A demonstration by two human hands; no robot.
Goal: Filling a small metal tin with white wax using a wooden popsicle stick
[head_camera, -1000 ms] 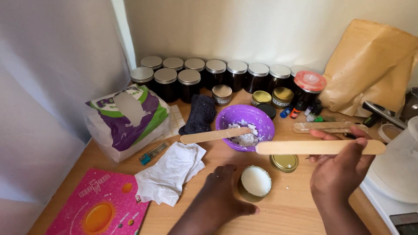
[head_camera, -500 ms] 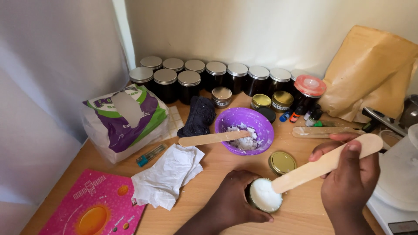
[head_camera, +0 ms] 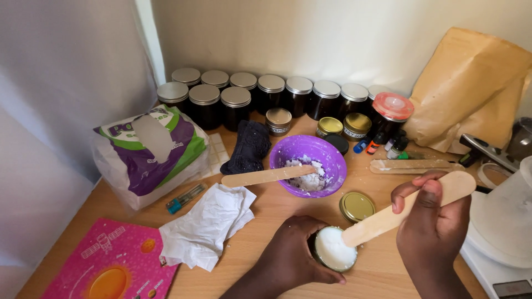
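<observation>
A wooden counter [head_camera: 260, 218] stands against a pale wall, with white fabric hanging along its left edge. Near the counter's front edge, right of centre, sits a small round jar [head_camera: 334, 249] filled to the brim with white cream. The left hand [head_camera: 293, 259] reaches in from the front edge, fingers curled around the jar's left side and holding it upright on the counter. The right hand [head_camera: 431, 230] is closed around the upper part of a flat wooden stick [head_camera: 407, 207], thumb pressed on its top face; the stick slants down to the left and its lower end rests on the cream in the jar.

Just behind the jar a gold lid [head_camera: 356, 206] lies flat. Further back is a purple bowl [head_camera: 315, 164] holding white lumps, with a second wooden stick [head_camera: 266, 176] propped on its rim and pointing left. A crumpled white tissue [head_camera: 206, 224] lies left of the jar, and a pink card [head_camera: 111, 266] with a sun picture fills the front left corner. A plastic bag [head_camera: 149, 147] printed in purple and green sits by the left edge. Along the back edge runs a double row of dark jars with silver lids [head_camera: 266, 91]. A brown paper bag [head_camera: 471, 88] leans in the back right corner, and a white scale [head_camera: 499, 243] sits at the right edge.
</observation>
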